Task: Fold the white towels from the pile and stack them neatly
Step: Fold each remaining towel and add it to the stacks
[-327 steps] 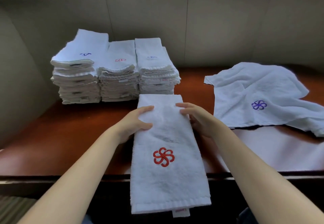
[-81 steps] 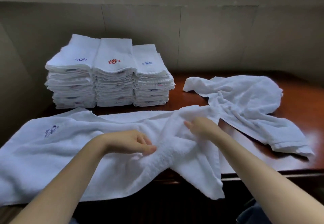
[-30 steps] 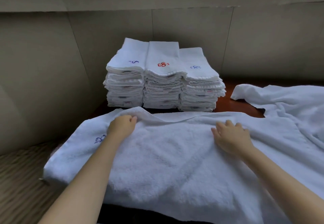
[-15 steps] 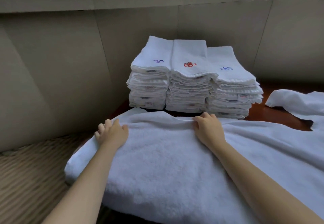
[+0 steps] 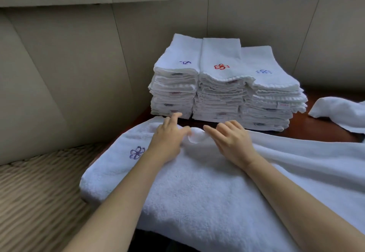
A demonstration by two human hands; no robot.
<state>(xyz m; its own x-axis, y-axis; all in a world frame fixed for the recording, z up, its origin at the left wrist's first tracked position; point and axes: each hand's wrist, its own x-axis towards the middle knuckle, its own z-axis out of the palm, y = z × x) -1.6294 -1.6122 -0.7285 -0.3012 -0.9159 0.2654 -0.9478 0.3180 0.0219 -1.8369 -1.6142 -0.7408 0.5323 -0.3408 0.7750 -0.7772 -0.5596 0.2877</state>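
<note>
Both hands lay on the spread white towel (image 5: 197,192) near its far edge, just before the folded towel stacks (image 5: 223,85). The left hand (image 5: 167,141) rested flat, fingers straight and slightly spread; the right hand (image 5: 231,143) likewise, fingers extended.

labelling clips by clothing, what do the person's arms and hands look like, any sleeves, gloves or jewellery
Both forearms are bare as far as the frame shows, no sleeves in view. The left hand and right hand wear no gloves; no rings, watch or bracelet show.
</note>
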